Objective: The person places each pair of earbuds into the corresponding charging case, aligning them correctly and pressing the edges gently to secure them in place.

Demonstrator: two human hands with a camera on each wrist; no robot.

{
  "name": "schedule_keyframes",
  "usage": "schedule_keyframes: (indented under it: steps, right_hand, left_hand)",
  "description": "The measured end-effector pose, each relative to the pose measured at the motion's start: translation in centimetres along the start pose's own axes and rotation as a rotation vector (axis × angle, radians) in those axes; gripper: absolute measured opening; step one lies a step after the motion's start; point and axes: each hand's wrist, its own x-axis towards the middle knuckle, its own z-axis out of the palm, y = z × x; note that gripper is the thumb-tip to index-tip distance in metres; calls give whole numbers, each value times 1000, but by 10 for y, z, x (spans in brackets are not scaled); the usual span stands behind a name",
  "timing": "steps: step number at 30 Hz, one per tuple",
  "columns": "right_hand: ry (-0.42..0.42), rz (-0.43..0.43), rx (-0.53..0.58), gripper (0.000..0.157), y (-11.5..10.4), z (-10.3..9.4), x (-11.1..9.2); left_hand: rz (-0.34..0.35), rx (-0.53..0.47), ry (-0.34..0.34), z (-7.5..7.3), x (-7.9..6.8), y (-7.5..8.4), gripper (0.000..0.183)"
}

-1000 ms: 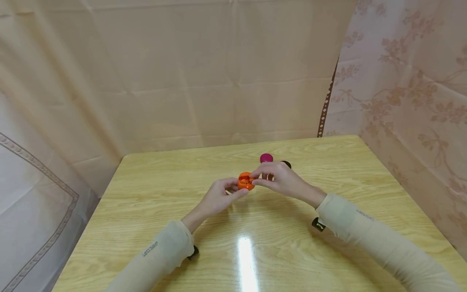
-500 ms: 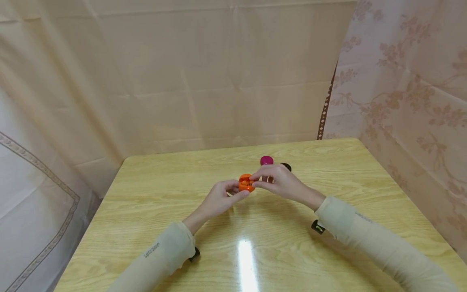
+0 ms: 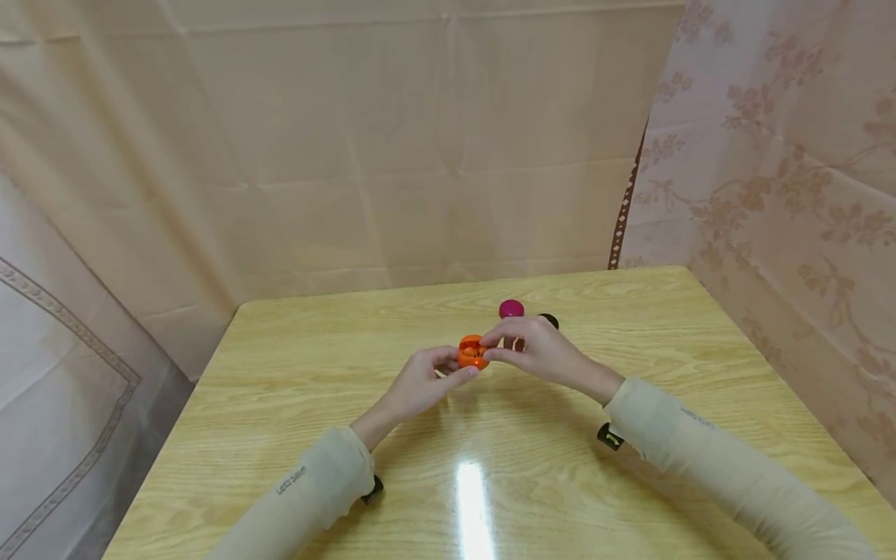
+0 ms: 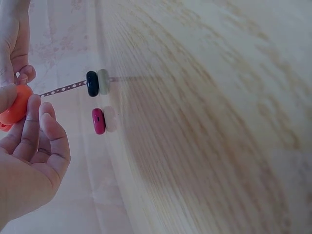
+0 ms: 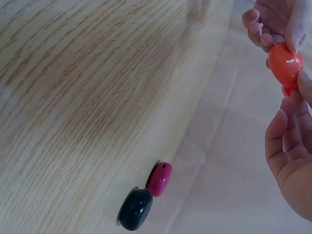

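Observation:
In the head view my left hand holds an orange earbud case above the table, its lid raised and its hollow showing. Thumb and fingers of my right hand pinch at the case's right side. From the right wrist view, a small orange-red piece, which looks like an earbud, lies at the right fingertips and touches the case. The fingers partly cover it. The smooth orange shell also shows in the left wrist view between both hands.
A magenta case and a black case lie side by side near the table's far edge, the black one partly behind my right hand. Cloth hangs behind the wooden table.
Both hands stay around the orange case with little movement. The whole view has shifted slightly, so the hands and table appear a little lower than one second ago.

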Motion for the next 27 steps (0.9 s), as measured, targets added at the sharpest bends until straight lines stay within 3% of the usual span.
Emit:
schedule_keyframes:
  steps: [27]
  right_hand:
    - [-13,37,45,20,2,-2,-2]
  left_hand:
    - [4,11,11,5,4,-1,25]
